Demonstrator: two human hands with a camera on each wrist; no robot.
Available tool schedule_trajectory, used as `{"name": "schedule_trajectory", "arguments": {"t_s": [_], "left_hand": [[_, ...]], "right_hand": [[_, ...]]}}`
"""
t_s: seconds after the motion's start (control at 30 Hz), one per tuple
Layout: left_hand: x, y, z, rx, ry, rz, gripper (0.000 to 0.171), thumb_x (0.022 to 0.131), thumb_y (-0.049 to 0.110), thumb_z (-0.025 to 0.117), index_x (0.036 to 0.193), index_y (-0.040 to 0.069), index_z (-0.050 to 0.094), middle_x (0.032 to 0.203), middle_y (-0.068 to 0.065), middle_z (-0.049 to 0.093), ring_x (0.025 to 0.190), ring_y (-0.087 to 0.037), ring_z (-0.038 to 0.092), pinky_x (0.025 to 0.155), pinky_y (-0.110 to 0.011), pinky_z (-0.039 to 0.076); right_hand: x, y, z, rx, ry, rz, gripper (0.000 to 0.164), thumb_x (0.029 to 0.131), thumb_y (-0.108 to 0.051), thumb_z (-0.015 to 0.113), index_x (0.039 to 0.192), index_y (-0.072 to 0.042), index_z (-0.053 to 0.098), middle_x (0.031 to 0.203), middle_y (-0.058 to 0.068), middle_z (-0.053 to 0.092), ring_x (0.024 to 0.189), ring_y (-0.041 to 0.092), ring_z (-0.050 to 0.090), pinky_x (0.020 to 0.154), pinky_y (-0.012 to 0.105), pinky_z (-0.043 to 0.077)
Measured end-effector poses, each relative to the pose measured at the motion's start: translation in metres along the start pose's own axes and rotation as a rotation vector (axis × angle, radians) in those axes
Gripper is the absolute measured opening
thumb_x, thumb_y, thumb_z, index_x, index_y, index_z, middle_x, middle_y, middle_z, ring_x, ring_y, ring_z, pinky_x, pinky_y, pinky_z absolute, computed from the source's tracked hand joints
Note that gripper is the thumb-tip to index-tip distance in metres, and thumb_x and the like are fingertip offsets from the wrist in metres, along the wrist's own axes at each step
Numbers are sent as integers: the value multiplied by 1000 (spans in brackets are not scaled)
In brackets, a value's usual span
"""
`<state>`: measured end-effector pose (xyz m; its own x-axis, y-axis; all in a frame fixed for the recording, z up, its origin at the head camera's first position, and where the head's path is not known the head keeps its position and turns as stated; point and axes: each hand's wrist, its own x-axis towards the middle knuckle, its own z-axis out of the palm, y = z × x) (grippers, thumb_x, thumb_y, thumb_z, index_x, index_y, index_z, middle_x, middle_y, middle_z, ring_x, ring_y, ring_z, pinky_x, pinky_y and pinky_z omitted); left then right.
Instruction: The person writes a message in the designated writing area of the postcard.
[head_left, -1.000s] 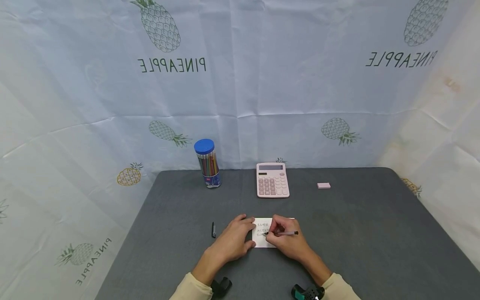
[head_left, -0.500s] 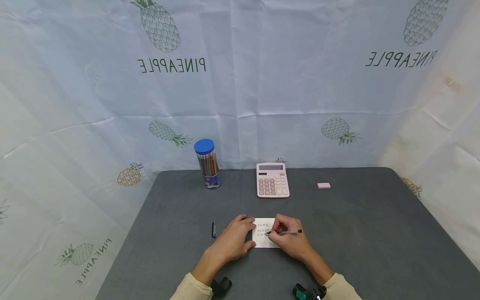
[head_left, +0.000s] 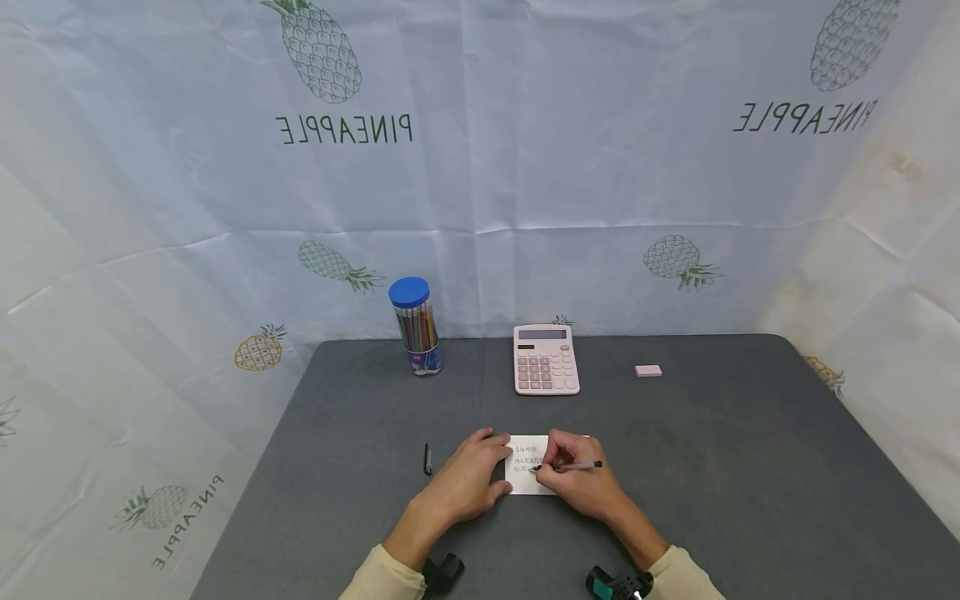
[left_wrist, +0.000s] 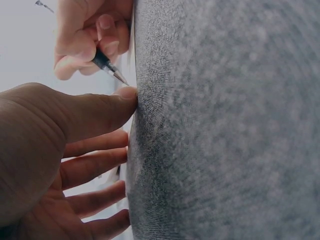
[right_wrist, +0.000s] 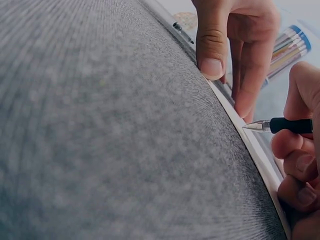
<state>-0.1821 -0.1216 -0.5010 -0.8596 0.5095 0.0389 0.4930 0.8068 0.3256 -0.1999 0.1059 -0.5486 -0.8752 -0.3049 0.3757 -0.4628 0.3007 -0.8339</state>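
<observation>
A small white paper [head_left: 531,486] lies on the dark table with a few lines of handwriting on it. My right hand [head_left: 579,479] pinches a pen [head_left: 579,466], its metal tip at the last written line; in the right wrist view the black-gripped pen [right_wrist: 290,125] meets the paper [right_wrist: 255,147]. My left hand [head_left: 467,481] rests at the paper's left edge, thumb and fingertips pressing it with spread, fairly straight fingers. The left wrist view shows the left thumb [left_wrist: 102,114] just below the pen tip [left_wrist: 117,75]. The right hand hides the paper's right side.
A black pen cap [head_left: 427,460] lies left of the left hand. Behind stand a blue-lidded tub of pencils [head_left: 416,329], a pink calculator [head_left: 546,361] and a pink eraser [head_left: 648,371]. A pineapple-print cloth [head_left: 480,167] hangs beyond the table's back edge.
The right hand with the pen has shifted slightly right along the lowest line of writing, with small back-and-forth motion. The left hand has stayed in place.
</observation>
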Motion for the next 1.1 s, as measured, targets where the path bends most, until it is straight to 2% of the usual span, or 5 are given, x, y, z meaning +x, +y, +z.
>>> {"name": "schedule_trajectory", "arguments": {"t_s": [0.4, 0.63, 0.8, 0.83, 1.1], "left_hand": [[0, 1, 0, -3, 12, 10, 47, 91, 21, 91, 133, 4, 77, 150, -11, 69, 146, -38, 59, 123, -49, 51], [-1, -5, 4, -18, 48, 50, 46, 92, 21, 90, 132, 2, 77, 148, -14, 70, 144, -40, 60, 120, -51, 53], [-2, -6, 3, -23, 61, 66, 46, 92, 21, 90, 132, 2, 77, 148, -14, 70, 143, -41, 61, 119, -52, 54], [-1, -10, 8, -9, 69, 77, 46, 92, 22, 90, 132, 2, 77, 148, -14, 70, 142, -39, 61, 118, -51, 54], [-1, 1, 0, -16, 18, 13, 47, 92, 22, 90, 133, 4, 77, 150, -12, 69, 146, -40, 59, 122, -52, 51]], "right_hand": [[0, 0, -2, 7, -6, -8, 33, 75, 10, 74, 73, -21, 61, 61, -15, 48, 53, -5, 38, 47, 14, 27], [2, 4, -3, 42, 103, 49, 38, 78, 14, 73, 73, -21, 61, 68, -8, 61, 56, 1, 49, 48, 17, 36], [5, 5, -6, 94, 158, 112, 34, 82, 14, 71, 74, -19, 64, 69, -4, 65, 54, 3, 49, 47, 18, 36], [5, 6, -7, 101, 157, 116, 33, 82, 14, 70, 75, -18, 65, 69, -4, 65, 55, 3, 49, 47, 18, 36], [3, 7, -17, 100, 9, 120, 30, 84, 12, 71, 79, -17, 65, 71, -6, 62, 59, 1, 47, 51, 17, 35]]}}
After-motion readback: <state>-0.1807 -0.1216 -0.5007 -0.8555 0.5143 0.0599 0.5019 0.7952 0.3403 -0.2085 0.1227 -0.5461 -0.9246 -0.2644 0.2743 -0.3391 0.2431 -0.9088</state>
